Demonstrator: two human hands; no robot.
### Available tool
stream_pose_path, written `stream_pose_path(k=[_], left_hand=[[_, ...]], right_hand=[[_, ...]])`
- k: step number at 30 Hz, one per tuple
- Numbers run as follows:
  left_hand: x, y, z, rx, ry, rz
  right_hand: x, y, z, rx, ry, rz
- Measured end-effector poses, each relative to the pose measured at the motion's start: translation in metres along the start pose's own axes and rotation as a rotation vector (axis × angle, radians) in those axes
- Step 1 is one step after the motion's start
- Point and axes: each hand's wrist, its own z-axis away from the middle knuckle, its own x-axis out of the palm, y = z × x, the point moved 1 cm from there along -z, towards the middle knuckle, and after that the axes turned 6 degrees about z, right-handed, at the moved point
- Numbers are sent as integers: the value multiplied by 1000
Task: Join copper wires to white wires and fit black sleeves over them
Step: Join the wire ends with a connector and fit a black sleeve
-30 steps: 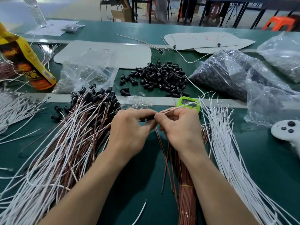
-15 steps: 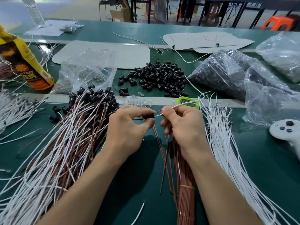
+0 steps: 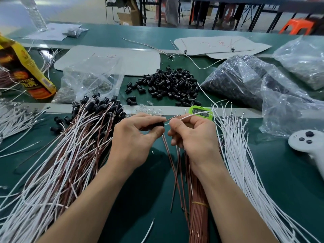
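Black tubular sleeve (image 3: pixel 158 124) meets thin white wire (image 3: pixel 192 116)

Your left grip (image 3: pixel 135 137) and your right grip (image 3: pixel 191 139) are both bare, with uncovered fingers (image 3: pixel 149 118) and thumbs. Behind each grip the wrist is bare as well, and your left forearm (image 3: pixel 87 195) and your right forearm (image 3: pixel 233 199) run on uncovered to the near edge of the view. The few nails that show at the tips of the grips look short and plain, though they are too small to judge closely.
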Motion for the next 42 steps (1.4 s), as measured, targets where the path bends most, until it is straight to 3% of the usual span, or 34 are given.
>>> stream_pose_path(k=[22, 30, 42], left_hand=[[3, -1, 4, -25, -16, 81], [5, 3, 4, -31, 28, -30], [5, 4, 3, -158, 47, 96]], right_hand=[[7, 8, -2, -34, -35, 193], [-4, 3, -6, 58, -54, -12], [5, 7, -2, 25, -153, 18]])
